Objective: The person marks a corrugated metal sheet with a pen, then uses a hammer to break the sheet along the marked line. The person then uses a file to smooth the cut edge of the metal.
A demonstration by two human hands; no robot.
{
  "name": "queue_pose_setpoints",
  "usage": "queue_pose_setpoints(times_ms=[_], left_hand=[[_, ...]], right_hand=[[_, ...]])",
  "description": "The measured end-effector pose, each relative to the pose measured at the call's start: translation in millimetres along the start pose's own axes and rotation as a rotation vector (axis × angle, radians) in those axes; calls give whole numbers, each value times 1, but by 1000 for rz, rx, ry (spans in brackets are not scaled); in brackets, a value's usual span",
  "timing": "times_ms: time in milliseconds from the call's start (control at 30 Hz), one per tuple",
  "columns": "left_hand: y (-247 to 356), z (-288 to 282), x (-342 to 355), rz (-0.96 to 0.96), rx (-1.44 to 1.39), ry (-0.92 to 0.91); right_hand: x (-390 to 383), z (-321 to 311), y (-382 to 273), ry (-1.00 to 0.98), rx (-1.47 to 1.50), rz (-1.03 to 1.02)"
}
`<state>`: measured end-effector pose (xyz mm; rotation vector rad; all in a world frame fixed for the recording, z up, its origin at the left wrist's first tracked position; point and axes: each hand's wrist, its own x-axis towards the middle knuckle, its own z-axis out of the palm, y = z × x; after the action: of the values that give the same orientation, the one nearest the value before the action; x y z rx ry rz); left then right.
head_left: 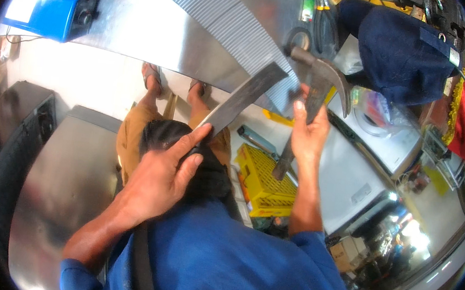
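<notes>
My left hand (165,175) is closed around the near end of a long, dark, flat blade (248,96), its index finger laid along the edge. The blade slants up and to the right, and its squared far end overlaps the corrugated strip (217,17) on the metal table. To the right, my right hand (309,133) grips a claw hammer (321,83) by its dark handle. The hammer is held upright, head at the top, with the curved claw toward the right. Its handle end hangs below my hand. Hammer and blade are apart.
A blue machine (49,11) stands on the metal table (126,28) at the far left. A tape roll (299,38) and a navy cloth item (400,55) lie at the far right. Below are a yellow crate (268,182) and a white panel (347,173).
</notes>
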<state>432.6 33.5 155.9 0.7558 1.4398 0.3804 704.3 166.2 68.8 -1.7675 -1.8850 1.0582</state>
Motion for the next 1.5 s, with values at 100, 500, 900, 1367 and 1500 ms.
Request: queue_pose_setpoints(times_ms=[100,500,900,1367,1500], left_hand=[[0,2,-1,-24,-17,1],[-9,13,-4,20,-121,33],[-20,23,-3,71,-98,118],[-19,18,-2,44,-111,48],[-27,24,-1,97,-98,103]], right_hand=[[0,0,0,-12,-29,26],[-1,-3,-5,-30,-82,-3],[-1,0,1,-32,-90,-40],[0,-2,-4,-39,-132,-43],[-1,-3,-4,-42,-150,-35]])
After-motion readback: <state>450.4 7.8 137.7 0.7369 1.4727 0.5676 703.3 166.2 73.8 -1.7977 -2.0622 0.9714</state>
